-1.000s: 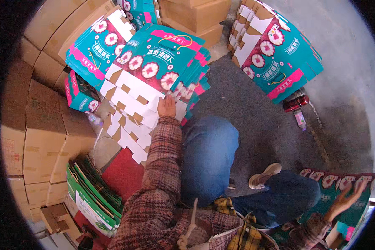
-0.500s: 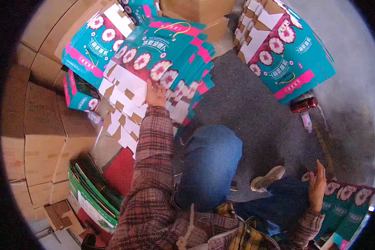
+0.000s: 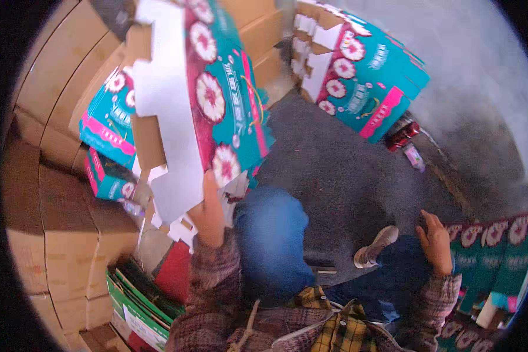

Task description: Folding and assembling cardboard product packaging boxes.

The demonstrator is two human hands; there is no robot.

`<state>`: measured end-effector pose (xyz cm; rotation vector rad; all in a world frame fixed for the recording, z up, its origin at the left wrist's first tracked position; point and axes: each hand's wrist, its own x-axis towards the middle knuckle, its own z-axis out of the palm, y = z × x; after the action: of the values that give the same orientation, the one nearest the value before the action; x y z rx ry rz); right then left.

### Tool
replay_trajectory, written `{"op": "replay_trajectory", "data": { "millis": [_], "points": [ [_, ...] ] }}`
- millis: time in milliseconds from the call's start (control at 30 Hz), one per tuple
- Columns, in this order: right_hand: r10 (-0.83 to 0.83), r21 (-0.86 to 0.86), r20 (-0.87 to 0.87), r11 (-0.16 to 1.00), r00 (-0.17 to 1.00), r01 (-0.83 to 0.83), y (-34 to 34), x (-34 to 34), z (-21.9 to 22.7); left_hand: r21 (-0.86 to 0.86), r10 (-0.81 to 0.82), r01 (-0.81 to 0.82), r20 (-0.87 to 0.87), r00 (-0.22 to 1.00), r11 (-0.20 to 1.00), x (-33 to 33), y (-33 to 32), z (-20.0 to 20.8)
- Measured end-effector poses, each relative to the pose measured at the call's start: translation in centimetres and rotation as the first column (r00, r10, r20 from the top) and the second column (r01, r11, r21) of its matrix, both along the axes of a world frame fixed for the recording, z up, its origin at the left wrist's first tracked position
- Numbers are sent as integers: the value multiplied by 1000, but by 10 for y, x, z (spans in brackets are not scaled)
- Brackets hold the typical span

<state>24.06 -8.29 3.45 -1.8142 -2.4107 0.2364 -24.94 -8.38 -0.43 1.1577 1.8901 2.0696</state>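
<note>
My left hand (image 3: 211,216) grips the lower edge of a flat, unfolded gift carton (image 3: 170,111). The carton is teal, maroon and pink, with white flaps, round flower-like pictures and a yellow cord handle. It is raised and tilted, and hides most of the stack of like cartons (image 3: 233,190) under it. My right hand (image 3: 436,242) is near my right knee, fingers apart and holding nothing. Beside it stand several made-up boxes (image 3: 491,258) in the same colours.
Another stack of flat cartons (image 3: 369,76) lies at the far right, near a dark red cylinder (image 3: 402,136) and a small bottle (image 3: 415,158). Brown cardboard boxes (image 3: 70,258) line the left. Green folded cartons (image 3: 138,308) stand at the lower left.
My left hand, which lay on the stack, has drawn the top carton up and toward me. My right hand has shifted slightly left. The view has also turned.
</note>
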Motion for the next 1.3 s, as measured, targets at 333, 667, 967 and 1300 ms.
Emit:
{"op": "replay_trajectory", "data": {
  "millis": [333,667,967,1300],
  "points": [
    [-65,389,-203,910,977,142,0,11,16,-313,-618,548,-205,759,776,56,44,106],
    [62,-278,-555,926,830,-255,39,3,25,-472,-913,799,-35,407,374,94,86,89],
    [-292,-561,-614,815,733,-145,63,-18,0,-220,-397,356,-726,561,908,154,94,57],
    [-448,-492,-866,843,224,-217,70,-36,-8,-581,-943,743,-209,258,332,250,44,18]
  ]
}}
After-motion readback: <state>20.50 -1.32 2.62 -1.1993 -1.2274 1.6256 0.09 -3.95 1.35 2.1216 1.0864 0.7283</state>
